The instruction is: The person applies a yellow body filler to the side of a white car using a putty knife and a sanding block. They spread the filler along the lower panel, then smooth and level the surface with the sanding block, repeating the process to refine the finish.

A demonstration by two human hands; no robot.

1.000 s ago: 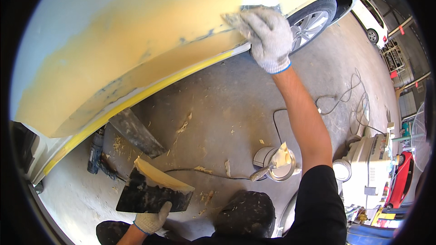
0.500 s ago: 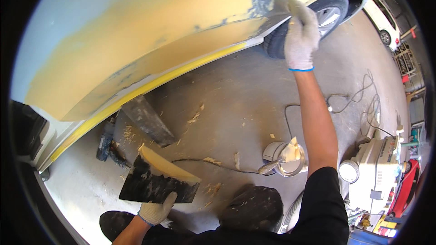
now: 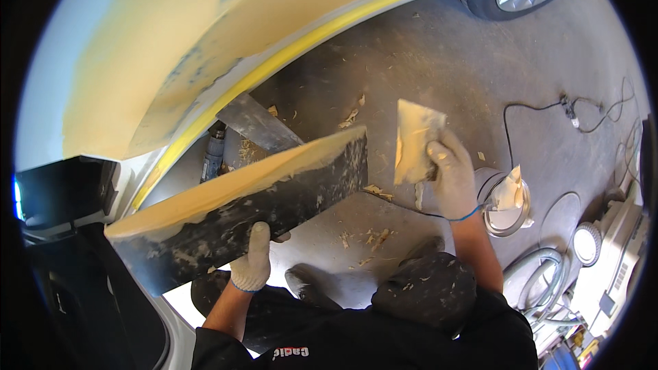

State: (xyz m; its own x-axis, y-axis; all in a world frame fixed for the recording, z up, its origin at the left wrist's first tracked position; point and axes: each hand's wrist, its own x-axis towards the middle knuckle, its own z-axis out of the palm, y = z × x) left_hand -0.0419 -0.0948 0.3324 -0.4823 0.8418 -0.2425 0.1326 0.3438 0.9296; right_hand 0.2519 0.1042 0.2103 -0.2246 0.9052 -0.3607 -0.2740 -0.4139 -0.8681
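My left hand (image 3: 252, 265), in a pale work glove, grips the lower edge of a long black board (image 3: 274, 216), thumb on its face. Yellow body filler lies along the board's upper edge. In my gloved right hand (image 3: 454, 181) is a small flat filler spreader (image 3: 418, 138), its face coated with yellow filler. It is held upright to the right of the board, apart from it. The car's side panel (image 3: 185, 62) bears wide smears of yellow filler, with dark patches showing through. Yellow tape (image 3: 288, 53) runs along the panel's lower edge.
An open tin (image 3: 506, 223) with filler on it stands right of my right forearm. Under the car's edge lie a dark strip (image 3: 259, 123) and a power tool (image 3: 214, 154). Cables (image 3: 506, 123), a hose (image 3: 541, 260) and a white wheeled machine (image 3: 610, 247) are at the right.
My right hand has come down from the panel near the wheel toward the board. The board has risen and turned, showing more of its length. The view has shifted left.
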